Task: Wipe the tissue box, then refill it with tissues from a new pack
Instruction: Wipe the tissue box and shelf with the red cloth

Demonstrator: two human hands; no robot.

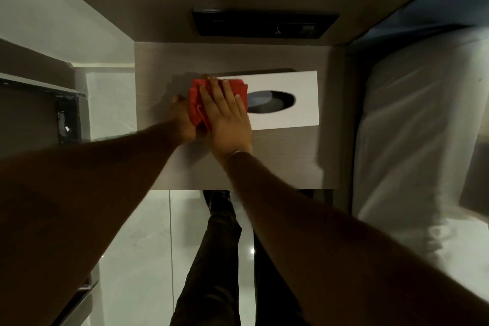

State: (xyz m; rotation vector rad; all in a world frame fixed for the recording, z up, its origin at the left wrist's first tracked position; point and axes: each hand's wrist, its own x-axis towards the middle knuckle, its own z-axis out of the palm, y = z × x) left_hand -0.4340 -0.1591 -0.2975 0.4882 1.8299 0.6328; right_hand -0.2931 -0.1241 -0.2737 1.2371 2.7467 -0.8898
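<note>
A white tissue box (291,82) with a dark oval slot lies lengthwise on a grey bedside table (277,161). A folded red cloth (195,103) covers the box's left end. My right hand (226,116) lies flat on the cloth, fingers spread, pressing it onto the box top. My left hand (182,119) grips the box's left end, partly hidden behind the cloth. No tissue pack is in view.
A dark switch panel (264,22) is set in the wall behind the table. A bed with white sheets (412,127) borders the table on the right. A dark shelf unit (39,111) stands at left. My legs and pale floor tiles (148,246) show below.
</note>
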